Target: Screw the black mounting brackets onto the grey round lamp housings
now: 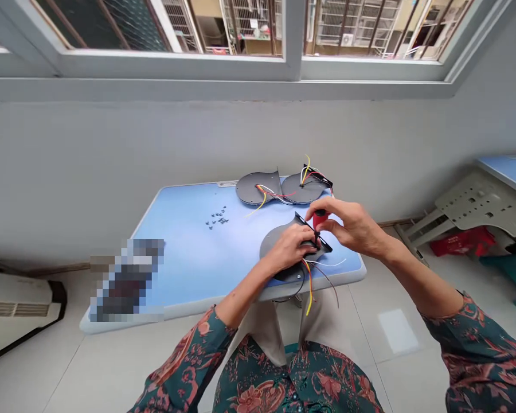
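A dark grey round plate (272, 241) with a black bracket edge lies at the near right of the blue table, with yellow, white, red and brown wires (309, 287) hanging over the table's front edge. My left hand (291, 246) rests on this plate, its fingers together beside the bracket; what they pinch, if anything, is hidden. In my right hand (341, 223) is a small red and black screwdriver (320, 220), held upright with its tip down at the bracket, close to my left fingertips.
Two similar grey plates (255, 183) with wires lie at the table's back right. Several small dark screws (218, 219) are scattered mid-table (184, 258). A blurred, pixelated item (129, 281) lies at the left end. Behind are a wall and window.
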The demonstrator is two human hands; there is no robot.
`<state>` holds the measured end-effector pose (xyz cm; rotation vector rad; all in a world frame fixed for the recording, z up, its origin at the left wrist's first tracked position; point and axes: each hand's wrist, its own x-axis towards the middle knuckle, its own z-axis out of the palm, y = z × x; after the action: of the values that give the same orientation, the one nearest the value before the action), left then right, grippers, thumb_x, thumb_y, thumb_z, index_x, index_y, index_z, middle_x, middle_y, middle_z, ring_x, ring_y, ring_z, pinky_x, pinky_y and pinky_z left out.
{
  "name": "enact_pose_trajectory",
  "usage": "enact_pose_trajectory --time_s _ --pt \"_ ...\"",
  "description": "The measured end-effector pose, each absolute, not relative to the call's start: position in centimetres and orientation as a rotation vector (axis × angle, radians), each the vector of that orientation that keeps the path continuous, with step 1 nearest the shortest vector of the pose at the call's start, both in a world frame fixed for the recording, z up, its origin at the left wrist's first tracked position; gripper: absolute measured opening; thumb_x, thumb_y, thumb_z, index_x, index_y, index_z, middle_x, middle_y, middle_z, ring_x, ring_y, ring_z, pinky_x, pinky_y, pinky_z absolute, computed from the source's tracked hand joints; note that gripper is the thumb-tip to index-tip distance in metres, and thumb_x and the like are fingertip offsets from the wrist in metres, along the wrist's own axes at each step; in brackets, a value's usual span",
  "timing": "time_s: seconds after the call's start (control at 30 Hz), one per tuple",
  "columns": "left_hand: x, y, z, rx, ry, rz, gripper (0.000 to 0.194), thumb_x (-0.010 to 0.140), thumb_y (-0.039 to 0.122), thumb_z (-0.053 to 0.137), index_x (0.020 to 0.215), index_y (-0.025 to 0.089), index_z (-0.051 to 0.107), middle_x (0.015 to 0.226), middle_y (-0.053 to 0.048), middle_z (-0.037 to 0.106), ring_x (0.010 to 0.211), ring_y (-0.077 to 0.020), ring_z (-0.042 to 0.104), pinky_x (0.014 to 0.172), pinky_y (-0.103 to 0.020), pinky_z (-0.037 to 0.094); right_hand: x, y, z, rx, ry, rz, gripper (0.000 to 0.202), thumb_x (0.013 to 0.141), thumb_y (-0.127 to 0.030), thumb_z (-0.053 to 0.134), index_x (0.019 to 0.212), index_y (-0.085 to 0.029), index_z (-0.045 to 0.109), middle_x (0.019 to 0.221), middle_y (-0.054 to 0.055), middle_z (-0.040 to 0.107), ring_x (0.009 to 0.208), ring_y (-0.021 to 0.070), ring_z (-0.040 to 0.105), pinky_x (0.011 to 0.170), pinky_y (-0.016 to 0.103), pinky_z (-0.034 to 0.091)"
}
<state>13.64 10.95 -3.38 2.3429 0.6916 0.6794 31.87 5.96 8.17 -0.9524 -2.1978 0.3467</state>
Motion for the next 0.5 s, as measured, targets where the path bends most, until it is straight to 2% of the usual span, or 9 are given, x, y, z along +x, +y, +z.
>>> enact_pose_trajectory --time_s 0.1,0.2,0.4,0.5 --pt "13.6 10.79 -3.48 2.347 0.743 0.672 0.021 0.087 0.011 0.067 0.103 0.023 0.072 0.113 -0.004 0.074 0.107 -0.0242 0.064 0.098 -0.04 0.05 31.74 5.78 8.04 -0.93 -2.175 0.307 0.021 0.09 -0.006 0.055 0.103 -0.021 0.063 0.089 0.0 0.069 0.075 0.0108 0.06 0.074 0.023 0.049" --pt "13.63 10.68 -3.59 2.344 0.785 0.676 0.026 0.085 0.005 0.062 0.103 0.021 0.071 0.112 -0.004 0.073 0.104 -0.0242 0.064 0.095 -0.04 0.051 31.58 5.72 7.81 -0.929 -2.158 0.252 0.02 0.091 -0.007 0.055 0.101 -0.022 0.063 0.086 -0.001 0.068 0.075 0.0113 0.059 0.073 0.023 0.049" --pt "13.65 10.55 -3.07 2.335 0.77 0.653 0.027 0.084 0.003 0.059 0.1 0.022 0.069 0.11 -0.003 0.073 0.104 -0.0232 0.063 0.097 -0.041 0.05 31.73 5.69 7.63 -1.01 -2.118 0.24 0.019 0.091 -0.007 0.056 0.102 -0.022 0.061 0.085 -0.001 0.069 0.073 0.0115 0.06 0.073 0.023 0.048" --pt "13.64 10.37 -2.68 2.327 0.781 0.632 0.027 0.083 0.001 0.059 0.099 0.021 0.069 0.107 -0.002 0.073 0.102 -0.0225 0.063 0.095 -0.04 0.05 31.85 5.49 7.46 -1.141 -2.058 0.157 0.014 0.092 -0.013 0.06 0.101 -0.023 0.06 0.082 -0.001 0.069 0.072 0.0129 0.063 0.07 0.024 0.048"
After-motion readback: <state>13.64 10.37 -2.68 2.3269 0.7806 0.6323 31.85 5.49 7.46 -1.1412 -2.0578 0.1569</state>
